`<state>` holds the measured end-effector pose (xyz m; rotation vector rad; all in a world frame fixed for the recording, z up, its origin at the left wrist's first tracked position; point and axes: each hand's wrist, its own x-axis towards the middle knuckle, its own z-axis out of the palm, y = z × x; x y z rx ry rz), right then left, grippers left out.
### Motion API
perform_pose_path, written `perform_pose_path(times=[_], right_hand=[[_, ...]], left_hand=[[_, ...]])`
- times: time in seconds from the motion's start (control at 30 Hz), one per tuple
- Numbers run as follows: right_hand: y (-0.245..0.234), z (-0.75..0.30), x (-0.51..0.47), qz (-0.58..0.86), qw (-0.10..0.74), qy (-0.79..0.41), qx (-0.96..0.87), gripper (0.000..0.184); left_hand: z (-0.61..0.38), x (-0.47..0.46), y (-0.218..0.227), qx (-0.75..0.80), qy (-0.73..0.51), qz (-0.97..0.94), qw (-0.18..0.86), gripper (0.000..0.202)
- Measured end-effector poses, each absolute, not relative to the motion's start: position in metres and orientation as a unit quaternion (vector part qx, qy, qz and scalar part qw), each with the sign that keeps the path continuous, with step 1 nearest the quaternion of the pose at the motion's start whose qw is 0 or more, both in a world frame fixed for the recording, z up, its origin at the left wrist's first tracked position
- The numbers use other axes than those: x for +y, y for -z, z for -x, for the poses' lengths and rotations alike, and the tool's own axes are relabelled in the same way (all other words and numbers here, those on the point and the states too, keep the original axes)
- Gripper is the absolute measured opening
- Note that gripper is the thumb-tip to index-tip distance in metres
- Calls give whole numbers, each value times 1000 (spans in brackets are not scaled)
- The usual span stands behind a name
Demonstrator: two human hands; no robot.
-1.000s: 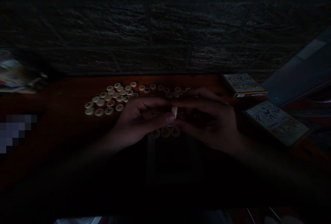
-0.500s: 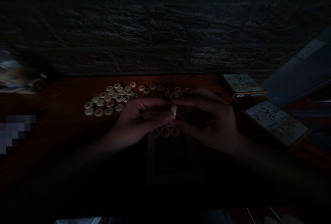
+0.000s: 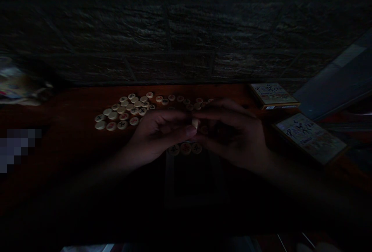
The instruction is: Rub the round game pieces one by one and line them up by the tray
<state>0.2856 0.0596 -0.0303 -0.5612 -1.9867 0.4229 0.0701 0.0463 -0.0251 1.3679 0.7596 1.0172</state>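
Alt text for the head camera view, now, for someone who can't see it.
A left hand and a right hand meet around a small pale piece over a dimly lit wooden table. Round pieces, some marked red or black, lie nearby; two flat boxes rest at right.

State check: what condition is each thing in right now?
Left hand: pinching a piece
Right hand: curled alongside; grip unclear
Held piece: edge toward the camera
Row of three pieces: lying flat, marked faces up
Left cluster of pieces: loose, some tops marked, others blank
Far box: flat, looks closed
Near box: flat, looks closed
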Motion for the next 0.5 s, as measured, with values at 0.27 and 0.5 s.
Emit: perform_pose_path(times=[0.27,0.5], right_hand=[[29,-286,59,231,489,-164,-825,33],[28,-286,59,222,490,-166,-826,36]], left_hand=[[-69,46,27,353,-440,-600,567,21],[-72,47,23,335,-436,-597,584,13]])
